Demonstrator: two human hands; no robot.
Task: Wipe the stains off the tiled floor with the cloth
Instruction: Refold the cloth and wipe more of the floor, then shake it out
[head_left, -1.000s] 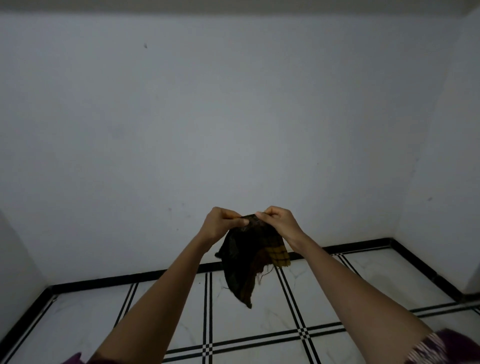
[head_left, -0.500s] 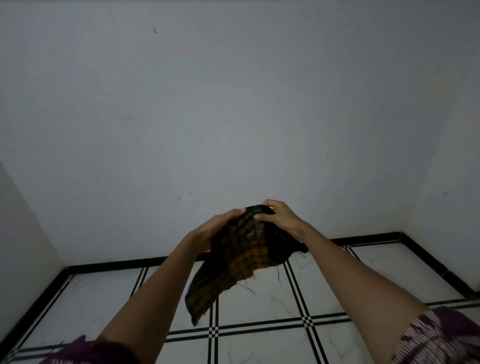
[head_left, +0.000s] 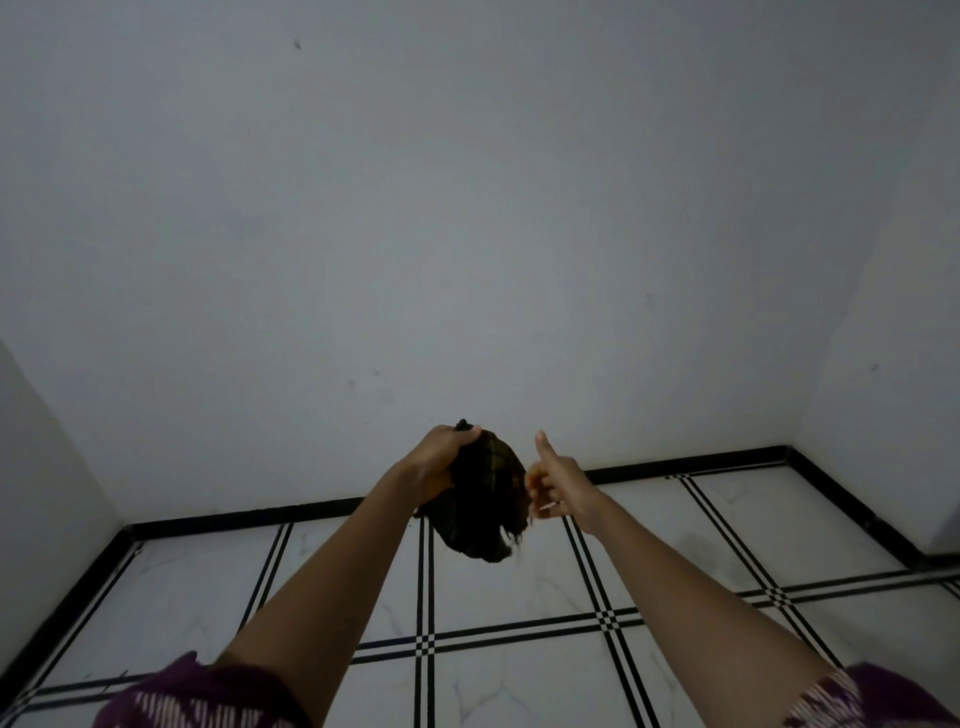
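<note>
Our left hand clenches the bunched cloth in mid-air, above the tiled floor — wiping not yet begun, we judge. Our right hand, just beside it, curls its fingers, thumb up — pinching the fringe or not, we cannot tell.

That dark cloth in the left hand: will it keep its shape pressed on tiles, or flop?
Probably floppy: the cloth bunches into a ball in the left hand and sags below it. Likely light: one hand carries it. Frayed threads at its edge may snag.
</note>
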